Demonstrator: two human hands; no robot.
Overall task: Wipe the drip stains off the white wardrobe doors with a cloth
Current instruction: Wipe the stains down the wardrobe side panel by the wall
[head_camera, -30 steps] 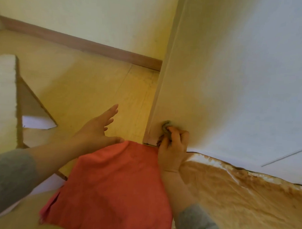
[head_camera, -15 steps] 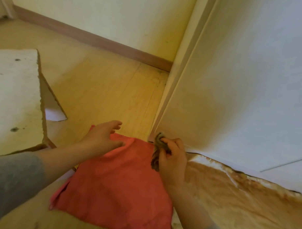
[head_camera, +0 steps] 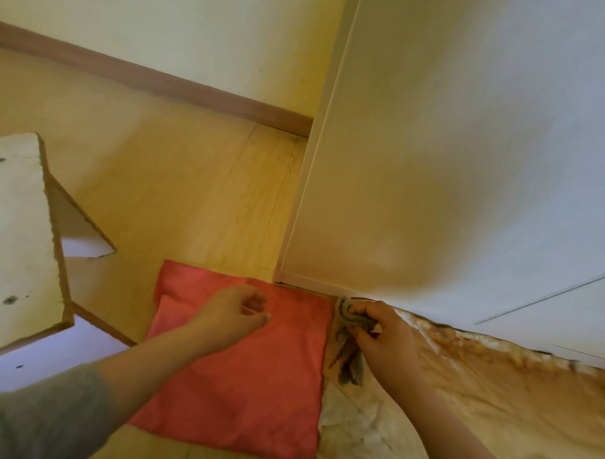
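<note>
Low by the white wardrobe door [head_camera: 450, 166], the right hand [head_camera: 386, 338] clutches a grey cloth [head_camera: 350, 366] (bunched), left hand [head_camera: 233, 312] loosely curled on a red cushion [head_camera: 241, 381].

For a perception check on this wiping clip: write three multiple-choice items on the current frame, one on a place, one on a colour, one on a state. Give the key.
1. Where does the red cushion lie?
A. on the floor by the lower corner of the wardrobe door
B. on top of the cardboard box
C. leaning upright against the wall

2. What colour is the cloth in the right hand?
A. bright blue
B. dull grey-green
C. white

3. What is the right hand doing?
A. pressing flat on the door
B. hanging empty
C. gripping the bunched cloth

Key:
1 A, since it lies flat on the floor just below the door's corner.
2 B, since its folds look grey-green beside the red.
3 C, since the hand curls round the cloth.
</note>
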